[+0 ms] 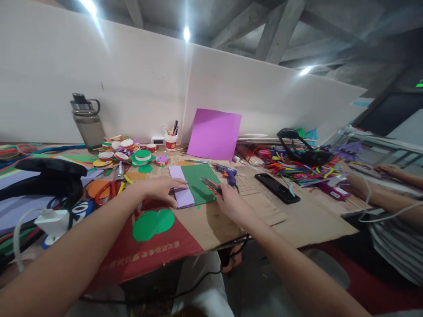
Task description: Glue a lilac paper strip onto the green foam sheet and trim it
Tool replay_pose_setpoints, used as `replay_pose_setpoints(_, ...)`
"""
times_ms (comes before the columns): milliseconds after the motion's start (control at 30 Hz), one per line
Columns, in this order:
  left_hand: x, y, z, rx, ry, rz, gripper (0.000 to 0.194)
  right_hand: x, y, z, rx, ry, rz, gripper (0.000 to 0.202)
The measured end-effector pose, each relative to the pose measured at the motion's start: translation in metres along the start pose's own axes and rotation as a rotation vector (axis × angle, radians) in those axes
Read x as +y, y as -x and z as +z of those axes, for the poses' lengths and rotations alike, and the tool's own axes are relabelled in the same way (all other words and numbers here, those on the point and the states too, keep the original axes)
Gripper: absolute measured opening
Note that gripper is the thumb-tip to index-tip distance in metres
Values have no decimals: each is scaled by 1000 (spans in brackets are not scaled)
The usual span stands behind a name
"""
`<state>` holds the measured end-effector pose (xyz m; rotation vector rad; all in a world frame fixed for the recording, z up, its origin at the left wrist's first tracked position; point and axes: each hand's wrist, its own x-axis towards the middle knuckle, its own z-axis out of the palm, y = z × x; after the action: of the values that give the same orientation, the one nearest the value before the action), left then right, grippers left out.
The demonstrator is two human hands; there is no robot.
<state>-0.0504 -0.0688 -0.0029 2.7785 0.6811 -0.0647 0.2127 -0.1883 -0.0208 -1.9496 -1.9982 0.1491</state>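
My left hand (pixel 163 190) rests with fingers spread on a lilac sheet (pixel 181 197), at its left edge. The lilac sheet lies beside and against a green sheet (pixel 198 176) on the cardboard. In my right hand (pixel 233 201) is a red and black utility knife (pixel 213 186), its blade pointing up and left over the green sheet. Green paper circles (pixel 153 224) lie overlapping on the red part of the cardboard, below my left hand. Behind the green sheet's right corner sits a blue glue gun (pixel 228 171).
A black phone (pixel 276 188) lies to the right. Red-handled scissors (pixel 107 193), a bottle (pixel 88 125), paper discs (pixel 142 157) and a pen cup (pixel 171 141) stand left and behind. Colourful pipe cleaners (pixel 297 169) and another person's arms (pixel 383 198) are at right.
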Motion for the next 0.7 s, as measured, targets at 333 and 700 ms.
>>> replay_pose_setpoints(333, 25, -21, 3, 169, -162, -145, 68, 6, -24, -1, 182, -184, 18, 22)
replay_pose_setpoints(700, -2, -49, 17, 67, 17, 121, 54, 18, 17, -12, 2, -337, 35, 35)
